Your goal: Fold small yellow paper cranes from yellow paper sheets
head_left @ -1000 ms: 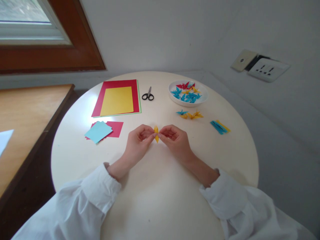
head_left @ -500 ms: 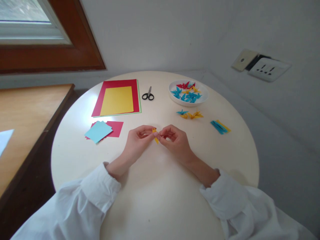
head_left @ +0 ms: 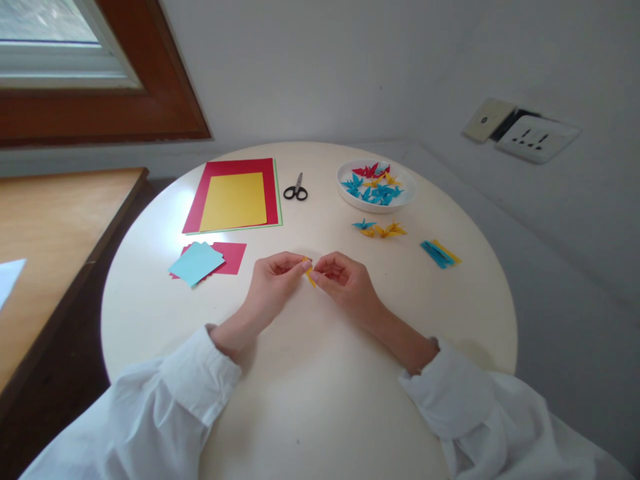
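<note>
Both hands meet over the middle of the round white bench (head_left: 450, 333), and between them sits a tiny yellow fold (head_left: 309, 272). The left hand (head_left: 273, 283) pinches it from one side with fingertips curled in, and the right hand (head_left: 345, 283) pinches it from the other, so the paper is nearly swallowed by the fingers. It sits just above the benchtop; whether it touches, I can't tell.

Off to the left lie a light blue square (head_left: 196, 263) over a red square (head_left: 233, 257). Beyond those, a yellow sheet (head_left: 235, 201) rests on a bigger red sheet (head_left: 227, 167). Scissors (head_left: 296, 191) lie just right of that stack. A white dish (head_left: 405, 195) at the far right holds blue, red and yellow cranes (head_left: 374, 184), with three more cranes (head_left: 380, 230) loose on the bench in front of it. Blue and yellow strips (head_left: 440, 254) lie farther right.
</note>
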Tool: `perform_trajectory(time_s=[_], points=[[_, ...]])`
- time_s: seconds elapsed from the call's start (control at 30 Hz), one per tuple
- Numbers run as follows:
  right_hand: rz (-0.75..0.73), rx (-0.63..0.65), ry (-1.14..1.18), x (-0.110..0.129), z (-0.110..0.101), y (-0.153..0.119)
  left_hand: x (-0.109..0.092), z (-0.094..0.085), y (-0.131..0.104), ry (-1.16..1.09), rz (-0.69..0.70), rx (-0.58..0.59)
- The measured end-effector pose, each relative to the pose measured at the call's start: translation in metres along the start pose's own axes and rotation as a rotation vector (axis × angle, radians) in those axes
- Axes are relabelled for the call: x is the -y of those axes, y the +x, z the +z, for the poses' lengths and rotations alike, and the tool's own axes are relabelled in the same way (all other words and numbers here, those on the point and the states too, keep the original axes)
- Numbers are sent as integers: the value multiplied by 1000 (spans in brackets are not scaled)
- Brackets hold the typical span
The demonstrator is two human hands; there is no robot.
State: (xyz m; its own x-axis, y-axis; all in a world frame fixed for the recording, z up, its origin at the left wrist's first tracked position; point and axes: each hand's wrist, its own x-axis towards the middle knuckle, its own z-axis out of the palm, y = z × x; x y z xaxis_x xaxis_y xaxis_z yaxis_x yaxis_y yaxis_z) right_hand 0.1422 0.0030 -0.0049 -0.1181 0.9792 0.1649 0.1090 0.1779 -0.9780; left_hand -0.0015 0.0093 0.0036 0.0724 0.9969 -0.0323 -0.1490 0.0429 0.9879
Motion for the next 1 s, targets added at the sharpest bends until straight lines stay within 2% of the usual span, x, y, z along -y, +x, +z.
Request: perform_trajectory(time_s=[0.17, 0.33, 0.57, 0.77, 1.0], points=[[-16, 59, -105, -3, 0, -1, 2, 0, 0, -15, 13, 30], [-36, 36, -140, -3, -1, -2, 3, -1, 0, 6, 40, 48], [-35, 20, -120, -3, 0, -2, 1, 1, -1, -36, 9, 51], [-25, 55, -88, -3, 0, -2, 4, -1, 0, -60, -16, 77], [-54, 2, -158, -1, 2, -4, 4, 0, 0, -40, 55, 101]])
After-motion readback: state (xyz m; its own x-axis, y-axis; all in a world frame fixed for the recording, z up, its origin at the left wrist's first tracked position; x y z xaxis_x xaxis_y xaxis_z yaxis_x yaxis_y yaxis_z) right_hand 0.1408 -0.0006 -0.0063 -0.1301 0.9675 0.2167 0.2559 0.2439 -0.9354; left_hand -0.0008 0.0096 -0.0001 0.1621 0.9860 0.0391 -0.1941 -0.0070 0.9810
